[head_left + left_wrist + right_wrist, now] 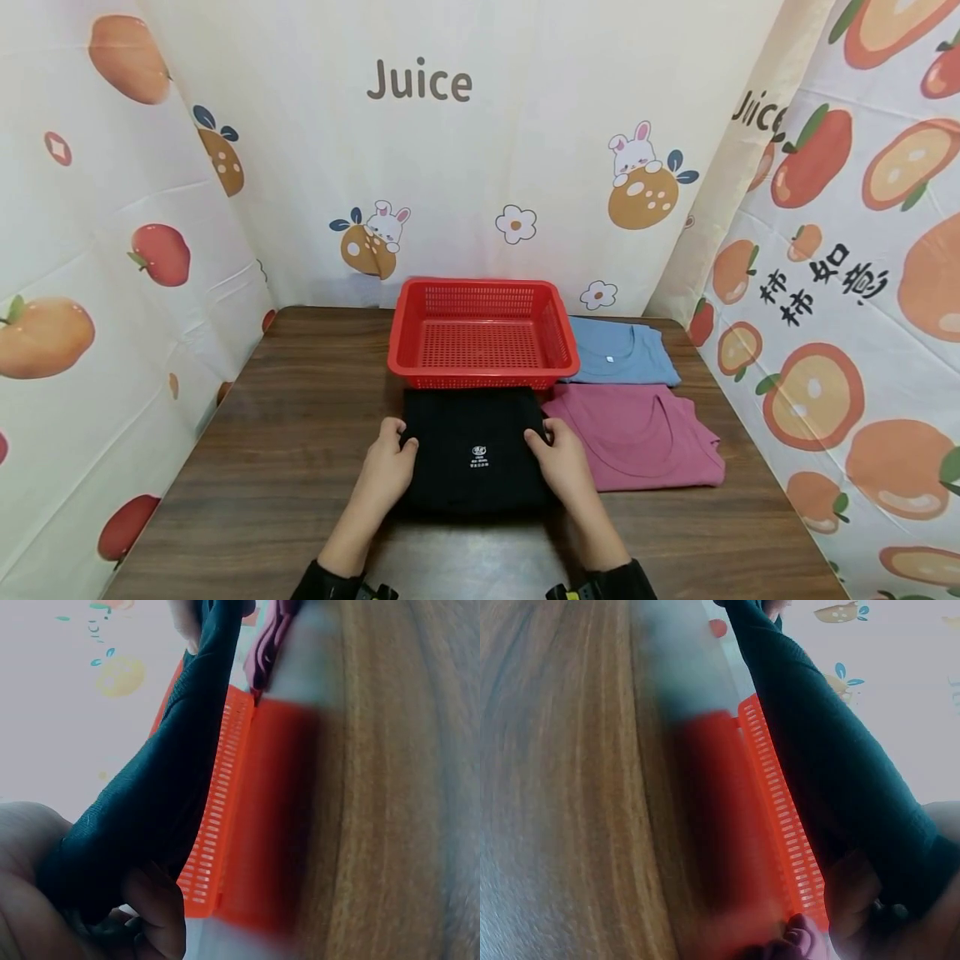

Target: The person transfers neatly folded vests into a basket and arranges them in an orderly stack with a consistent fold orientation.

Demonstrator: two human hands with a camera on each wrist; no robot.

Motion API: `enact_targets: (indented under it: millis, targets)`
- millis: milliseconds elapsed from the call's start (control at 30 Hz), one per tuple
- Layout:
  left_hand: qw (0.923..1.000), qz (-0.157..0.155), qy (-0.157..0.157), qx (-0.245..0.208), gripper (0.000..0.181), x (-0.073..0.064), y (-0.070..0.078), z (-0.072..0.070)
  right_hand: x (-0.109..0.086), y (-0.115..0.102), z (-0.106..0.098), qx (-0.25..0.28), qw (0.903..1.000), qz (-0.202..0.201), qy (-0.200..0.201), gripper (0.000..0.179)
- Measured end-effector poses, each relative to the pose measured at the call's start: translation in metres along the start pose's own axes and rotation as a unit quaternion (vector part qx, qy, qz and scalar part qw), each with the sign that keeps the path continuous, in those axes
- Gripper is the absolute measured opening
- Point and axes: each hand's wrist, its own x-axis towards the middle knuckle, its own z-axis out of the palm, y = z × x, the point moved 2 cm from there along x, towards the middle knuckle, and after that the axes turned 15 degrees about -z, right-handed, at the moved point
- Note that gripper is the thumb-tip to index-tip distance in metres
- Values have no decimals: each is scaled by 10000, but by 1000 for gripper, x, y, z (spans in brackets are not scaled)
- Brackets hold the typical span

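Observation:
A folded black T-shirt (472, 421) with a small white print is held up between my two hands, just in front of the red basket. My left hand (387, 471) grips its left edge, thumb on top and fingers underneath. On the opposite edge, my right hand (561, 461) pinches the fabric the same way. Both wrist views show the shirt raised off the tabletop, its underside facing the wood. The red plastic basket (483, 372) stands behind the shirt with nothing visible inside.
Right of the black shirt lies a folded pink T-shirt (630, 458). Behind that, beside the basket, is a folded blue T-shirt (626, 354). Everything rests on a brown wooden table (300, 400), enclosed at the back and sides by fruit-printed curtains (517, 133).

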Motion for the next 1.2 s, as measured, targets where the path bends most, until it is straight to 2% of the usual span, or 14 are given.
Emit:
enact_targets:
  millis: [533, 867, 1200]
  targets:
    - [9996, 156, -150, -207, 29, -21, 15, -18, -6, -22, -22, 364, 9992, -119, 84, 28]
    - [9993, 223, -74, -286, 27, -33, 27, -27, -7, -33, -34, 403, 9988, -266, 94, 28]
    - [9988, 252, -205, -354, 26, -39, 40, -37, -5, -43, -46, 576, 9977, -361, 21, 28]
